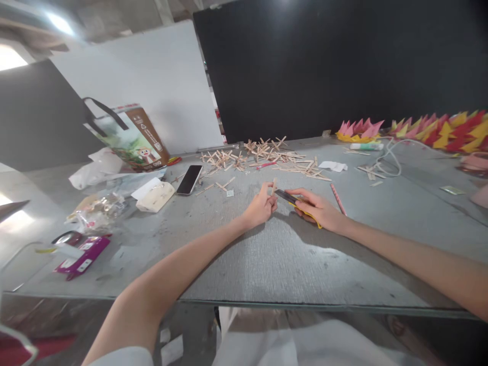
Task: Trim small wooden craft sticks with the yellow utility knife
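Note:
My left hand (261, 204) is closed in a pinch on a short wooden craft stick (275, 185), which stands up from the fingertips. In my right hand (318, 209) is a pair of scissors (286, 196) with dark blades and yellow handles, the fingers wrapped round it. The blade tips point left and lie close to the stick; whether they touch it I cannot tell. Beyond both hands is a loose heap of wooden sticks (263, 151), several joined in crosses and star shapes. A red patterned stick or pencil (337, 199) lies just behind my right hand.
Left of the hands lie a phone (189, 180), a white packet (155, 196), plastic bags (101, 211) and a purple box (84, 256). A printed carrier bag (131, 134) stands behind. At back right are folded-paper pieces (446, 132), a glue stick (366, 146) and a white cable (389, 160).

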`<state>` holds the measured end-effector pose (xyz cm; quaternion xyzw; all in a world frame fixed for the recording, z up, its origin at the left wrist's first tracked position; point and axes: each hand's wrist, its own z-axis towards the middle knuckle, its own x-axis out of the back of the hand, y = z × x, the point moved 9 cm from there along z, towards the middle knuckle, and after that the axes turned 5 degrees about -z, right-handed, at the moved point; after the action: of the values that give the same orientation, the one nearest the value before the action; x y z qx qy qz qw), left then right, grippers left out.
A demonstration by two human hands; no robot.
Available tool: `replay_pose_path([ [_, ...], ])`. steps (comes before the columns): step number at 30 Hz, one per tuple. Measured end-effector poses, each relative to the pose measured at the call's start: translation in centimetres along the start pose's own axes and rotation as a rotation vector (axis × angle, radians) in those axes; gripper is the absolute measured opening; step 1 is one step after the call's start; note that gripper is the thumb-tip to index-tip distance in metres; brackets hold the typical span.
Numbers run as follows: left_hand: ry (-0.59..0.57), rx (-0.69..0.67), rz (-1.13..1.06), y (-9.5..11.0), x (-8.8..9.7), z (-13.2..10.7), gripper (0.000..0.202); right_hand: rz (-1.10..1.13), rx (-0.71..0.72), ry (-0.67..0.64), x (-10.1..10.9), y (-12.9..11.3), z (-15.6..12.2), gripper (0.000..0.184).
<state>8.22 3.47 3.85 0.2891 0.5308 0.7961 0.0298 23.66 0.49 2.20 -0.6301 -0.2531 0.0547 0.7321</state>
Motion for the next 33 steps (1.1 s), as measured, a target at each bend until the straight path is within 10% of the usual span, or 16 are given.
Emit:
replay_pose_path([
  [33,0.05,0.049,0.037,0.1,0.2,-0.1,0.045,0.074,-0.029,-0.055,-0.2,-0.3,0.4,0.056],
])
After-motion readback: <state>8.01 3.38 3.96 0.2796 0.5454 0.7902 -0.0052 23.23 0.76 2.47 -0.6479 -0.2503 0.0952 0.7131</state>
